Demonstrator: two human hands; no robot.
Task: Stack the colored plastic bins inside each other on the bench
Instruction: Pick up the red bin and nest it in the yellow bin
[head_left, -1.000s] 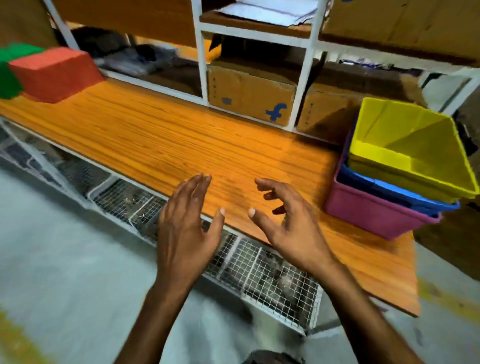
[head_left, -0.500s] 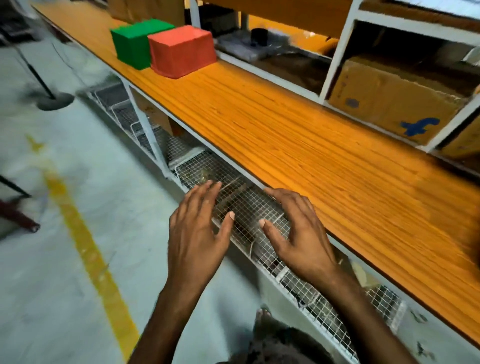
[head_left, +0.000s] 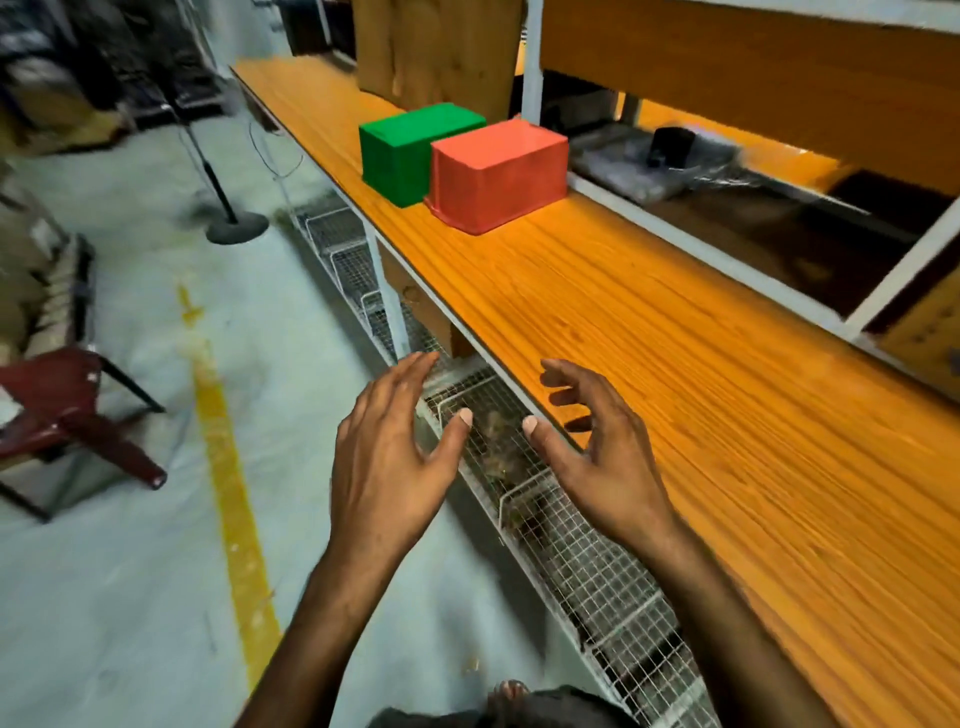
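I see my left hand and right hand spread, fingers empty, well short of the overturned red bin touching the green bin on the orange worktop; grey floor alongside.

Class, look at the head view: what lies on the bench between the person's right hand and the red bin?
Nothing: the head view shows only bare bench between the right hand and the red bin.
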